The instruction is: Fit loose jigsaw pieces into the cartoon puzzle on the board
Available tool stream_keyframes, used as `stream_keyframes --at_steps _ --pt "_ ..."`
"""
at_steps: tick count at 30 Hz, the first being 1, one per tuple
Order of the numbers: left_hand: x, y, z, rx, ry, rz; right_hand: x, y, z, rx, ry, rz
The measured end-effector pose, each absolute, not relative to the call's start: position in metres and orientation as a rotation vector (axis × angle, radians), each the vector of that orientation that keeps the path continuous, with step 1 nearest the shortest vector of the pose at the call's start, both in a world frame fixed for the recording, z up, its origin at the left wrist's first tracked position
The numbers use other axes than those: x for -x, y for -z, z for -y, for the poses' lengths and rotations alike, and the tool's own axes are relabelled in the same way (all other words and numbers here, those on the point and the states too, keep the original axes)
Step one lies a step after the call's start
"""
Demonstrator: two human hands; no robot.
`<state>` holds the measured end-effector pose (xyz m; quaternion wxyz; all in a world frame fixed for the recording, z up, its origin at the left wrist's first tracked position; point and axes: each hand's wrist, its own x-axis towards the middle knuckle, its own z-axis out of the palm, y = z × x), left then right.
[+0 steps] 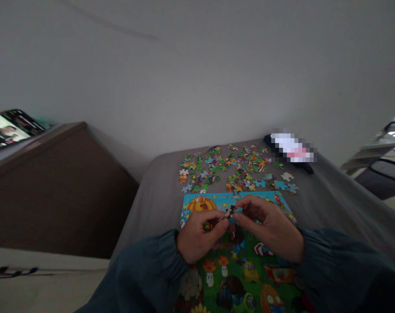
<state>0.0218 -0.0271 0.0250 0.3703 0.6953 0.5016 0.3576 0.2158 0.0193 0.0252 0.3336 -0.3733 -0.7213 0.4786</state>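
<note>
Both hands meet over a colourful picture sheet printed with mushrooms, a pumpkin and other cartoon figures on green and blue. My left hand is closed, thumb and forefinger pinching a small jigsaw puzzle piece with white and dark parts. My right hand is closed too, its thumb and fingertips pinching a light blue puzzle piece right beside the first. Whether the two pieces are joined I cannot tell. Just beyond the sheet lie many loose puzzle pieces, some face up, some with pale backs showing.
A grey cloth covers the surface under the puzzle. At its back right lies a dark device with a blurred bright screen. On the left, a brown cabinet carries a lit phone. A pale wall rises behind.
</note>
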Motion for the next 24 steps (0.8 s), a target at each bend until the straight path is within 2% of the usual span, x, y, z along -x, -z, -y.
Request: stream_keyframes --at_steps 24 --pt "-0.0209 -0.0248 0.0284 -1.423 -0.801 -1.002 -0.2145 -0.0275 -0.0207 0.978 -1.362 1.799"
